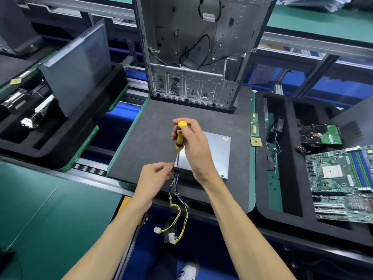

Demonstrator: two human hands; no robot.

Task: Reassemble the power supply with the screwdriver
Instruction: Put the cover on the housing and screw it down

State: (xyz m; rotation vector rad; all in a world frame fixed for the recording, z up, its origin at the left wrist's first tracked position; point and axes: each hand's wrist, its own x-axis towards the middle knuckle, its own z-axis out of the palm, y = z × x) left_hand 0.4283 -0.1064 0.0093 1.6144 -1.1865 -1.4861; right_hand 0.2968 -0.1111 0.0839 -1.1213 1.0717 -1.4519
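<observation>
A grey metal power supply [216,150] lies flat on the dark foam mat [153,122]. My right hand [191,144] grips a yellow-and-black screwdriver [179,138] held upright, its tip on the box's near left corner. At that same corner my left hand [155,176] pinches the box edge where the cable bundle comes out. The yellow, black and blue cables [179,207] hang over the mat's front edge, ending in white plugs. One screw head [222,176] shows at the near right corner.
An open computer case [193,47] stands upright at the back of the mat. A black foam tray on the right holds a motherboard [343,182], a hard drive [320,134], a memory stick [254,127] and a processor chip [256,142]. Another tray [50,126] with parts sits left.
</observation>
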